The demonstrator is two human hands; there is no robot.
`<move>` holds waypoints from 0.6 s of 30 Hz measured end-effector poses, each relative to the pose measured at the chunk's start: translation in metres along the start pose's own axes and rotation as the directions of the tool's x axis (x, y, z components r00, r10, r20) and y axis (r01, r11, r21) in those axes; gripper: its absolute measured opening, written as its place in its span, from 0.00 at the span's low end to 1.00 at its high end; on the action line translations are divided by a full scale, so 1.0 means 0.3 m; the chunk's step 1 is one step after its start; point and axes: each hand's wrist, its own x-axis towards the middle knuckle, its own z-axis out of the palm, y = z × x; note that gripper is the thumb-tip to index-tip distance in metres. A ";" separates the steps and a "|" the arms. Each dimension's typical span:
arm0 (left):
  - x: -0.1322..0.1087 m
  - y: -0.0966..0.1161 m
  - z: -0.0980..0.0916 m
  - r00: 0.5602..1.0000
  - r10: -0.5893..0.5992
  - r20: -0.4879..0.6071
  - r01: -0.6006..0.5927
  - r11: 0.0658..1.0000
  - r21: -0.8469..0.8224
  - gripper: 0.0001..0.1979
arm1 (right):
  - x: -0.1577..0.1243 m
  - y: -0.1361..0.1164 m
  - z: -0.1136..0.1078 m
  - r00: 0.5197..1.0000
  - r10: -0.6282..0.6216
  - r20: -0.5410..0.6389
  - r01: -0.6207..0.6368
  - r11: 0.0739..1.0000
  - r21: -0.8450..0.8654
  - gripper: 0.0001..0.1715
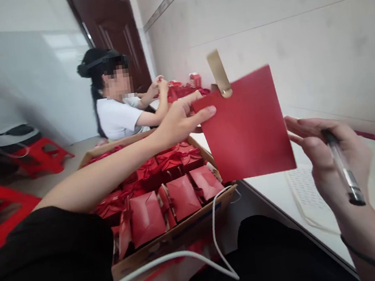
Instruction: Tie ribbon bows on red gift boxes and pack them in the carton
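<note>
My left hand (178,121) pinches the red card (245,125) at its upper left corner, thumb and fingers closed on the edge, so the card hangs in the air mid-frame, tilted, with its gold ribbon tab (219,74) sticking up at the top. My right hand (333,160) is curled shut around a clear pen (343,168) at the right of the frame, its fingertips just beside the card's right edge; I cannot tell whether they touch it. With only one corner held, I judge the card could swing or slip out and drop into the cardboard box of red gift boxes (167,201) below, or onto the white surface (274,189). The pen tip sits near enough to smear the card. The white cable (214,227) across my lap could snag my forearm.
</note>
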 end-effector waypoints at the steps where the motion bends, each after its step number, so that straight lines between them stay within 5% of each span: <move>1: -0.041 0.021 -0.040 0.995 -0.034 -0.094 0.034 0.999 0.002 0.15 | -0.019 -0.019 0.027 0.998 0.017 0.068 -0.018 1.000 0.022 0.16; 8: -0.389 0.075 -0.232 0.926 -0.222 -0.307 0.245 0.969 0.038 0.18 | -0.148 -0.067 0.243 0.886 0.110 0.451 -0.219 0.956 0.197 0.29; 12: -0.561 0.089 -0.403 0.854 -0.457 -0.248 0.487 0.870 0.074 0.20 | -0.172 -0.084 0.351 0.793 0.115 0.598 -0.303 0.926 0.224 0.23; 15: -0.686 0.064 -0.554 0.705 -0.663 -0.254 0.710 0.665 0.234 0.17 | -0.162 -0.117 0.439 0.761 0.107 0.640 -0.249 0.959 0.136 0.20; 18: -0.797 0.000 -0.640 0.520 -0.758 -0.393 0.837 0.359 0.414 0.14 | -0.153 -0.165 0.541 0.708 0.113 0.697 -0.179 0.984 0.023 0.22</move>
